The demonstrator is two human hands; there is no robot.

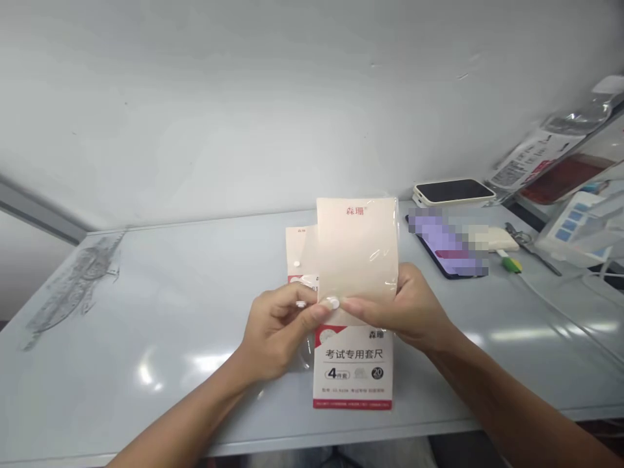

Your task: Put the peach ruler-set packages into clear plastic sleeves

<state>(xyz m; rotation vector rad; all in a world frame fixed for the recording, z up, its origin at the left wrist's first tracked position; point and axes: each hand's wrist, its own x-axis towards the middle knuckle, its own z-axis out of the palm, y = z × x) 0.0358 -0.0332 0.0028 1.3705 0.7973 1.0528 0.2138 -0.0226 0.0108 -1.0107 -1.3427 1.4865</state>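
Got this exam ruler set packet (353, 370) held up over the desk (121, 396) right in front of me, both hands on it. The label's in Chinese, red and white, and it says it's a 4-piece set. My left hand (277, 331) is pinching the edge from one side and my right hand (404, 305) is clamped on from the other, thumbs pretty much meeting in the middle on the front. There's a cream card (358, 253) in clear plastic sticking up out of the top, and the printed label hangs below my hands. Behind it, just left of the card, there's a second cream piece (301, 250) with a small white dot on it, but I can't tell if it's a separate packet or part of the same one.

Further up the desk to the right there's a phone with a pale case (453, 192), and a second phone (441, 244) with a blurred screen. Past that are a cream pouch (502, 239), a small green-tipped tool (511, 264), a plastic bag (541, 156) and a white box with blue squares (570, 227). Over on the left of the desk there's a grey scribbly mark (73, 292).
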